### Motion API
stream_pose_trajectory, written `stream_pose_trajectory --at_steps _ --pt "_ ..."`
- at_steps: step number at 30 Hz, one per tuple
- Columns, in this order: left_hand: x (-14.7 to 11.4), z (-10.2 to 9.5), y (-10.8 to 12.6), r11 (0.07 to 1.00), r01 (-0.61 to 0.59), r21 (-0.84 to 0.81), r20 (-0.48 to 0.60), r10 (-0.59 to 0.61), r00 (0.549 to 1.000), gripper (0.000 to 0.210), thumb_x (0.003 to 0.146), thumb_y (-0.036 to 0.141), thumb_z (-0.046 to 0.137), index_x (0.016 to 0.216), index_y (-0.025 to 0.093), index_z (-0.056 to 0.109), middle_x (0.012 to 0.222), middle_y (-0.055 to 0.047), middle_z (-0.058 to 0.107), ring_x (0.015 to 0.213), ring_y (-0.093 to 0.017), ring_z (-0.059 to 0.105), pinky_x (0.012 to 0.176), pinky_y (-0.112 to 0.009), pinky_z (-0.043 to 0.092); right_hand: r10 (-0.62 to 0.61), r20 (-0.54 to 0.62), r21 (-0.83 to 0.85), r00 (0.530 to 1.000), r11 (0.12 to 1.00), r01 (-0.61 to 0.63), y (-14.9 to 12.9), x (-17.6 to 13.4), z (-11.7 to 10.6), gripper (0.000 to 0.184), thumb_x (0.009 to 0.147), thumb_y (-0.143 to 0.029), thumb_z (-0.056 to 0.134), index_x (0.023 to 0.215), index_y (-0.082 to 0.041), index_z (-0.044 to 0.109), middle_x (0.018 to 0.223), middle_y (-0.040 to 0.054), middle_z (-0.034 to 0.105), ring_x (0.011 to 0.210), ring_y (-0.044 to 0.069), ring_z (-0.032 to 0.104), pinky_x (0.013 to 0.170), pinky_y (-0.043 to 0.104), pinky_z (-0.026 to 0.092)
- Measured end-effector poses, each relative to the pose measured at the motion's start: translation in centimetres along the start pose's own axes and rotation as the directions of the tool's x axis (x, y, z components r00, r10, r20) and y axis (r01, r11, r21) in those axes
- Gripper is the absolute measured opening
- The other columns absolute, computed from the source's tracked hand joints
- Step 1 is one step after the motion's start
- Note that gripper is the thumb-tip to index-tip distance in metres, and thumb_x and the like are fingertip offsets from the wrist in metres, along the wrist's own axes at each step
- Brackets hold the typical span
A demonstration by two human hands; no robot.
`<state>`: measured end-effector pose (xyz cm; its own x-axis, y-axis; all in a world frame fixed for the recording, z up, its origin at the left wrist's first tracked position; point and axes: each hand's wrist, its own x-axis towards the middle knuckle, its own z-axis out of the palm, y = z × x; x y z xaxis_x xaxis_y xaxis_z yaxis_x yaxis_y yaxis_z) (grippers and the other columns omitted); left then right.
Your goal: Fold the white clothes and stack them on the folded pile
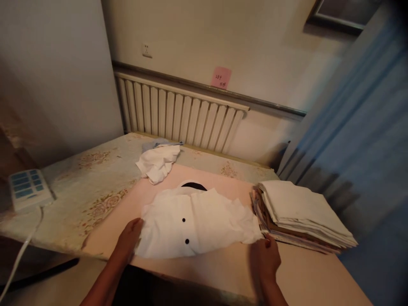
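White garment, laid out on the pink sheet that covers part of the surface. Its long axis runs left to right between the hands, each hand equally near its own end. Right hand: grip together, apparently clamped on the right tip. Left hand: fingers curled at the left edge; whether they pinch the fabric cannot be told. Both forearms slant inward from the near side.

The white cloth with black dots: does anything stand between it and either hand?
Nothing visible does: the left hand and right hand are at opposite ends of the cloth; the folded stack lies aside.
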<state>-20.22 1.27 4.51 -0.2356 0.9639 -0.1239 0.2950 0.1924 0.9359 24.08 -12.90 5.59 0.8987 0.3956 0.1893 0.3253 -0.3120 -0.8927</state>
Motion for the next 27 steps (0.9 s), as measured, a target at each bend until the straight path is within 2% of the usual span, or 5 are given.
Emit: stream_pose_trajectory --at_steps 3,9,15,21,27 --pt "-0.7 -0.3 -0.7 0.995 0.002 0.098 0.001 -0.002 1.000 0.056 0.077 0.056 0.049 0.113 0.014 0.059 0.113 -0.011 0.066 0.103 -0.025 0.062 0.089 -0.035 0.049 -0.134 0.102 -0.152 0.986 0.977 0.148 -1.2 0.1 -0.1 0.034 0.072 -0.036 0.041 0.092 -0.019 0.063 0.094 0.0121 0.068 0.090 0.028 0.061 0.083 0.039 0.044" --pt "-1.5 -0.1 -1.1 0.970 -0.051 0.238 0.042 0.042 0.998 0.061 0.075 0.060 0.049 0.114 0.015 0.059 0.111 -0.010 0.068 0.102 -0.026 0.063 0.093 -0.037 0.047 -0.261 0.403 -0.126 0.877 0.933 0.336 -2.8 -0.5 2.1 0.028 0.076 -0.034 0.041 0.085 -0.021 0.065 0.083 0.0068 0.068 0.080 0.023 0.061 0.074 0.032 0.042" --pt "-2.2 0.1 0.1 0.936 -0.085 0.342 -0.026 0.100 0.995 0.056 0.079 0.055 0.044 0.118 0.017 0.056 0.118 -0.010 0.065 0.110 -0.027 0.061 0.096 -0.037 0.046 -0.363 0.489 -0.100 0.793 0.880 0.464 -4.4 -0.3 5.3 0.027 0.079 -0.027 0.042 0.089 -0.020 0.067 0.085 0.0058 0.068 0.082 0.021 0.060 0.076 0.029 0.040" --pt "-2.4 0.8 0.2 0.877 -0.103 0.469 -0.042 0.138 0.989 0.050 0.082 0.044 0.039 0.117 0.012 0.055 0.122 -0.015 0.062 0.108 -0.028 0.060 0.098 -0.039 0.044 -0.299 0.520 -0.136 0.800 0.896 0.422 -5.7 2.2 9.9 0.025 0.075 -0.020 0.047 0.090 -0.018 0.066 0.081 0.0038 0.067 0.079 0.020 0.060 0.075 0.029 0.040" --pt "-1.9 1.2 -0.3 0.868 -0.128 0.480 -0.070 0.184 0.980 0.050 0.082 0.043 0.037 0.116 0.011 0.057 0.118 -0.014 0.063 0.106 -0.027 0.061 0.095 -0.038 0.045 -0.224 0.517 -0.110 0.826 0.940 0.324 -7.1 3.1 13.9 0.026 0.067 -0.023 0.057 0.089 -0.016 0.069 0.080 0.0054 0.068 0.078 0.020 0.062 0.074 0.028 0.043"
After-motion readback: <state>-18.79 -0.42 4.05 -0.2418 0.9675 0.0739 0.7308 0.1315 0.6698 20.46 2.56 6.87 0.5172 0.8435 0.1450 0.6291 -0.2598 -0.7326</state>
